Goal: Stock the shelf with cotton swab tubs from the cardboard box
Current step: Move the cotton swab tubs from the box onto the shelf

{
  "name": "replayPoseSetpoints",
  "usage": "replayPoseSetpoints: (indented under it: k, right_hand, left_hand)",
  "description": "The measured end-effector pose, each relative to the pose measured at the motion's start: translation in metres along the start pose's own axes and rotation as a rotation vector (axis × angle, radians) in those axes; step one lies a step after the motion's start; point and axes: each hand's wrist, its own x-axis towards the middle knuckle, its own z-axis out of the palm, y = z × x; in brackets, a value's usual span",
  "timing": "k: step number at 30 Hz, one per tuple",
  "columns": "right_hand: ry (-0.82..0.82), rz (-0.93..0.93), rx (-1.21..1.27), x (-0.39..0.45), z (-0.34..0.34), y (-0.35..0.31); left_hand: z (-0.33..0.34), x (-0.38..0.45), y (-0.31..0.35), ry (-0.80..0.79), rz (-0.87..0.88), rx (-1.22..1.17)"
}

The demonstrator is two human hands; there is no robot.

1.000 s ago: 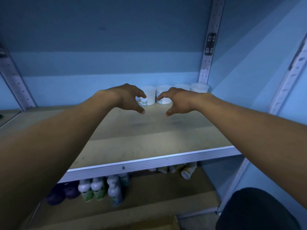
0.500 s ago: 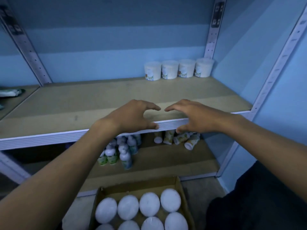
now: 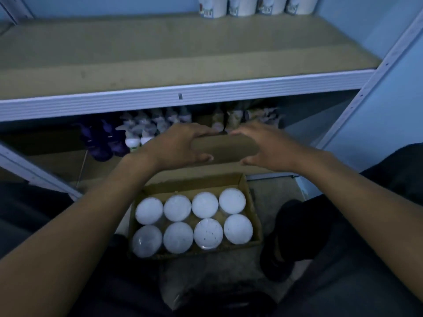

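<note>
A cardboard box sits on the floor below me, holding several white-lidded cotton swab tubs in two rows. My left hand and my right hand hover above the box's far side, both empty with fingers curved and apart. Several tubs stand in a row at the back right of the brown shelf, partly cut off by the top edge of the view.
The lower shelf holds purple bottles and white-capped bottles behind my hands. A white metal upright rises at the right. My dark-clad knees flank the box.
Both hands pulled back from the row of tubs at the shelf's rear, came down past the shelf edge and now hang over the box. My view tilted down.
</note>
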Motion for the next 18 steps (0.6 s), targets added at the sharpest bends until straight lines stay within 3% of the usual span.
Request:
replayPoseSetpoints:
  k: [8,18]
  right_hand:
    - [-0.213,0.167,0.085,0.022,0.088,0.027]
    - [-0.316,0.311,0.147,0.025,0.165,0.045]
  left_hand:
    - [0.074,0.015,-0.041,-0.272,-0.207,-0.045]
    - [0.158,0.025,-0.067,-0.327,-0.323,-0.175]
